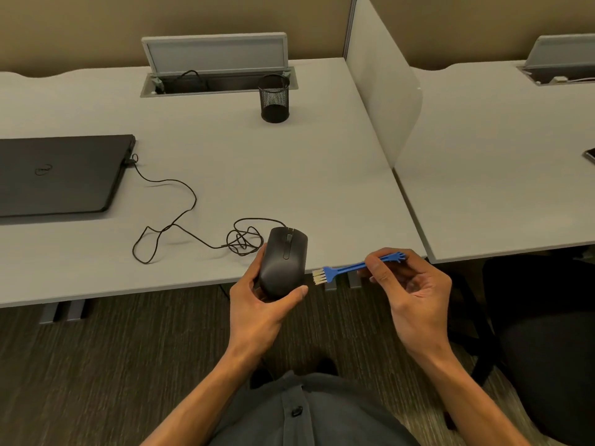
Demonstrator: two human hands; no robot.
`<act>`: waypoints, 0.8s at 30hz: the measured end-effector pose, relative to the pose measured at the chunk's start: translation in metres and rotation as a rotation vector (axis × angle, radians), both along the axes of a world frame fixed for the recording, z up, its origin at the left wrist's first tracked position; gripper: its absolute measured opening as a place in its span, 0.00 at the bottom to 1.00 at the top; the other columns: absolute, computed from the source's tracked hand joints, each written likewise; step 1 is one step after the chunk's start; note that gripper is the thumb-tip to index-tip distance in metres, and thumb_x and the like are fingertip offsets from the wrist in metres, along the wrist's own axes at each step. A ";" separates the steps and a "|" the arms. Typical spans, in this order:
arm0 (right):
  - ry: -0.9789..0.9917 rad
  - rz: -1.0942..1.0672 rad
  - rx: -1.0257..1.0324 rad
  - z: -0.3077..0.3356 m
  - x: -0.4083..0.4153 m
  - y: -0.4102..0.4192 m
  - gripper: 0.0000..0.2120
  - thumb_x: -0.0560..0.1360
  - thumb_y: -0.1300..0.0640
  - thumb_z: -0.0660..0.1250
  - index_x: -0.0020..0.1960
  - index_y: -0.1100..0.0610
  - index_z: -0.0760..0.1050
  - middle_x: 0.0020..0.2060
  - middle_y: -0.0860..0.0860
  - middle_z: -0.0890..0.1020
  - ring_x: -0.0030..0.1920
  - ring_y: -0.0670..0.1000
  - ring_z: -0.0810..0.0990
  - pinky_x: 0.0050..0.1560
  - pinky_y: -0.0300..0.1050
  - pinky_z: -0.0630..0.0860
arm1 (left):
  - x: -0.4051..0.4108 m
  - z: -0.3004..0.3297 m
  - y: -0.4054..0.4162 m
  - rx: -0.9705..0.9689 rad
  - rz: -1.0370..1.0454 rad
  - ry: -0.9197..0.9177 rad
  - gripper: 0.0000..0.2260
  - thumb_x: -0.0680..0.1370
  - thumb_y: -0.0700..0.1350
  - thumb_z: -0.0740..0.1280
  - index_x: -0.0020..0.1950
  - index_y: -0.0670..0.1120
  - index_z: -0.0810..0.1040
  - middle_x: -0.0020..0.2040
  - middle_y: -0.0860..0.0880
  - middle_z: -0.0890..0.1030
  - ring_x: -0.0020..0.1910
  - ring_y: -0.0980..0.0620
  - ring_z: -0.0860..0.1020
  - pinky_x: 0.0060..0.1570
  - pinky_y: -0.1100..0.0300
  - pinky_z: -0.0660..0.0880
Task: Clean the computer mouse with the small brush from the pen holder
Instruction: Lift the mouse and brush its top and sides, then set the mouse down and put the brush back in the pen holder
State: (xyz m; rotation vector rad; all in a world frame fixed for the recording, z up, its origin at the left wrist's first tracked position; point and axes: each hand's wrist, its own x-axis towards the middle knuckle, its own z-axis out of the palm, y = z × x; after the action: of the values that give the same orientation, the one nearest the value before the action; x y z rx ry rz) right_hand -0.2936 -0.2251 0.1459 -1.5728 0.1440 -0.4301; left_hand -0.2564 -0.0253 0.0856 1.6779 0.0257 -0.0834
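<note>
A closed laptop (61, 173) lay at the worktop's (225, 175) left. The black mouse (283, 260) was gripped by the left hand (260, 304) over the near edge. The blue brush (351, 268) was pinched by the right hand (415, 291), bristles just beside the mouse. The pen holder (274, 98) stood well behind, bare worktop between.

Bare forearms, dark grey buttoned shirt (309, 410) (one black button visible).
</note>
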 end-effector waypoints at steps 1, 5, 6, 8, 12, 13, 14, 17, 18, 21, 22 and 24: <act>0.009 -0.005 0.003 0.000 0.005 -0.002 0.07 0.72 0.56 0.71 0.49 0.47 0.83 0.42 0.48 0.87 0.44 0.46 0.86 0.45 0.33 0.80 | 0.005 0.000 -0.002 -0.002 0.012 -0.003 0.40 0.65 0.42 0.81 0.74 0.53 0.68 0.62 0.59 0.78 0.59 0.63 0.78 0.55 0.69 0.77; 0.029 -0.040 -0.005 0.002 0.025 -0.009 0.07 0.70 0.51 0.72 0.48 0.45 0.83 0.42 0.48 0.87 0.44 0.47 0.86 0.46 0.33 0.80 | 0.026 0.000 -0.011 -0.034 0.067 -0.014 0.38 0.66 0.40 0.81 0.71 0.59 0.69 0.61 0.63 0.76 0.55 0.68 0.79 0.47 0.72 0.78; 0.027 -0.050 -0.009 0.003 0.031 -0.010 0.07 0.69 0.49 0.72 0.47 0.44 0.83 0.41 0.47 0.87 0.44 0.46 0.86 0.45 0.33 0.80 | 0.032 0.000 -0.012 -0.038 0.077 -0.014 0.38 0.66 0.40 0.81 0.71 0.60 0.70 0.61 0.63 0.76 0.53 0.69 0.79 0.46 0.72 0.78; 0.022 -0.074 -0.030 0.006 0.042 -0.011 0.08 0.68 0.47 0.72 0.47 0.45 0.83 0.41 0.46 0.87 0.42 0.45 0.86 0.43 0.32 0.80 | 0.044 0.000 -0.013 -0.039 0.086 -0.019 0.39 0.65 0.40 0.81 0.71 0.58 0.69 0.61 0.61 0.76 0.51 0.70 0.79 0.43 0.72 0.78; 0.015 -0.106 -0.073 0.010 0.064 -0.011 0.09 0.69 0.45 0.71 0.48 0.45 0.82 0.39 0.44 0.86 0.40 0.46 0.86 0.39 0.33 0.80 | 0.066 -0.004 -0.012 -0.036 0.095 -0.022 0.39 0.66 0.39 0.81 0.73 0.56 0.69 0.62 0.55 0.76 0.52 0.69 0.79 0.41 0.73 0.77; 0.007 -0.114 -0.079 0.012 0.069 -0.010 0.09 0.69 0.45 0.71 0.48 0.45 0.82 0.39 0.44 0.86 0.40 0.46 0.86 0.39 0.34 0.81 | 0.072 -0.004 -0.011 -0.038 0.098 -0.022 0.39 0.66 0.40 0.81 0.73 0.56 0.69 0.63 0.53 0.76 0.52 0.67 0.79 0.42 0.72 0.77; -0.001 -0.119 -0.085 0.013 0.073 -0.009 0.08 0.69 0.45 0.71 0.47 0.43 0.82 0.39 0.44 0.86 0.40 0.46 0.86 0.39 0.34 0.81 | 0.078 -0.005 -0.009 -0.039 0.098 -0.024 0.39 0.66 0.40 0.81 0.73 0.56 0.69 0.63 0.53 0.77 0.52 0.66 0.80 0.42 0.72 0.77; -0.031 -0.129 -0.104 0.017 0.084 -0.004 0.06 0.70 0.45 0.71 0.46 0.41 0.82 0.40 0.44 0.86 0.40 0.47 0.86 0.38 0.34 0.80 | 0.097 -0.006 -0.005 -0.036 0.092 -0.041 0.39 0.66 0.41 0.81 0.73 0.54 0.69 0.62 0.52 0.78 0.52 0.63 0.80 0.43 0.71 0.78; -0.038 -0.136 -0.109 0.017 0.088 -0.003 0.06 0.70 0.45 0.72 0.47 0.42 0.82 0.41 0.44 0.86 0.41 0.48 0.86 0.38 0.34 0.80 | 0.104 -0.007 -0.004 -0.032 0.094 -0.048 0.39 0.66 0.42 0.81 0.73 0.53 0.69 0.62 0.52 0.79 0.52 0.62 0.80 0.44 0.71 0.78; -0.047 -0.168 -0.110 0.017 0.097 -0.003 0.07 0.71 0.49 0.73 0.49 0.44 0.82 0.42 0.45 0.86 0.41 0.49 0.86 0.39 0.34 0.80 | 0.126 -0.009 -0.003 -0.016 0.108 -0.053 0.39 0.66 0.42 0.81 0.74 0.52 0.69 0.62 0.52 0.78 0.53 0.56 0.80 0.46 0.71 0.79; -0.054 -0.179 -0.103 0.017 0.101 -0.004 0.07 0.71 0.50 0.73 0.49 0.45 0.82 0.41 0.46 0.86 0.40 0.49 0.86 0.38 0.35 0.81 | 0.133 -0.010 -0.003 -0.014 0.116 -0.053 0.39 0.66 0.42 0.81 0.74 0.52 0.68 0.61 0.52 0.78 0.54 0.55 0.80 0.47 0.71 0.79; -0.060 -0.192 -0.092 0.017 0.108 -0.008 0.07 0.70 0.51 0.74 0.48 0.45 0.82 0.41 0.46 0.86 0.40 0.49 0.86 0.38 0.35 0.81 | 0.150 -0.014 -0.006 -0.005 0.125 -0.052 0.39 0.66 0.42 0.81 0.74 0.51 0.68 0.60 0.54 0.78 0.55 0.53 0.80 0.47 0.71 0.79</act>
State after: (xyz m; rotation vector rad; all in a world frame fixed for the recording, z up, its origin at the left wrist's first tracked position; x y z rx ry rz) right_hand -0.1855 -0.2329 0.1632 -1.6408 0.2330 -0.6414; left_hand -0.1065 -0.0313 0.0717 1.6691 0.0915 0.0544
